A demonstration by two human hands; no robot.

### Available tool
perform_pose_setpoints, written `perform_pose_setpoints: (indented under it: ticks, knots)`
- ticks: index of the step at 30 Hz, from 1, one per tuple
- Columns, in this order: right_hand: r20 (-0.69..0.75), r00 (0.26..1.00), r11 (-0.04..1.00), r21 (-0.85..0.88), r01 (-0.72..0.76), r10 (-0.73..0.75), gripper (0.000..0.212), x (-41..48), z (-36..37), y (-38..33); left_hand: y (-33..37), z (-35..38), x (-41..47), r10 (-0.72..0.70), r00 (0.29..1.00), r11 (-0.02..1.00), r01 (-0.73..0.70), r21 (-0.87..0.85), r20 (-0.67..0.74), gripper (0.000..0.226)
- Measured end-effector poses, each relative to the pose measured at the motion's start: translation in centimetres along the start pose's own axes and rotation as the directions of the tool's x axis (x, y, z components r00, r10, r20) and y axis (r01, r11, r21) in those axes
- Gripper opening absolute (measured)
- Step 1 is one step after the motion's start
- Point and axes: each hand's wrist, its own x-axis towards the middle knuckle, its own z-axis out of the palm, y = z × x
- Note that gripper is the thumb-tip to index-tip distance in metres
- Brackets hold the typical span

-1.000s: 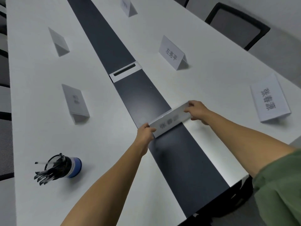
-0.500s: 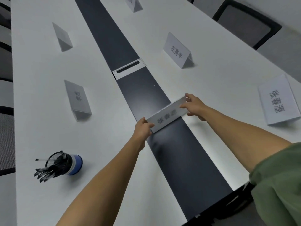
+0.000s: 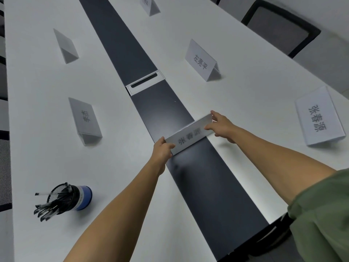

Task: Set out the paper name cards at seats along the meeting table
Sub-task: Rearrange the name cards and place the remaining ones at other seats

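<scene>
Name card [image 3: 188,138] barely shifted over the dark strip [image 3: 158,103]; left hand [image 3: 162,150] and right hand [image 3: 221,126] pinch its ends.

3 prints worth logging, all black Chinese characters on white tent cards. On the right-edge card [image 3: 319,118]: 张春源, 3 characters running sideways, sharp. On the middle card [image 3: 201,61], further along that side: 左亮平, also 3, clear. On the held card [image 3: 188,137], pinched at its ends by the left hand [image 3: 162,150] and right hand [image 3: 221,125] over the dark centre strip [image 3: 160,103]: blurred, looks like 张春源 again. The left card [image 3: 85,118] has grey characters too blurred to read. The far card [image 3: 148,3] has print mostly out of sight. The pen cup [image 3: 83,195] label is unreadable.
</scene>
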Motion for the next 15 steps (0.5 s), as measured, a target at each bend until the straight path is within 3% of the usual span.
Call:
perform_pose_setpoints:
  ticks: [7,11,15]
  knots:
    - [0.023,1.000,0.999,-0.034,-0.008,0.009,0.086,-0.2,-0.3,-0.1,0.1,-0.1,-0.1,-0.002,1.000,1.000,0.002,0.017,-0.003,0.021]
    - [0.003,1.000,0.995,-0.094,-0.010,0.011,0.090,-1.4,-1.1,0.6,-0.6,0.1,-0.2,-0.034,0.989,0.996,0.045,0.076,-0.145,0.058]
    - [-0.072,0.996,0.995,-0.082,-0.063,0.057,0.085,-4.1,-3.5,2.6,-2.5,1.0,-1.3,-0.024,0.984,0.970,0.065,0.232,-0.175,0.037]
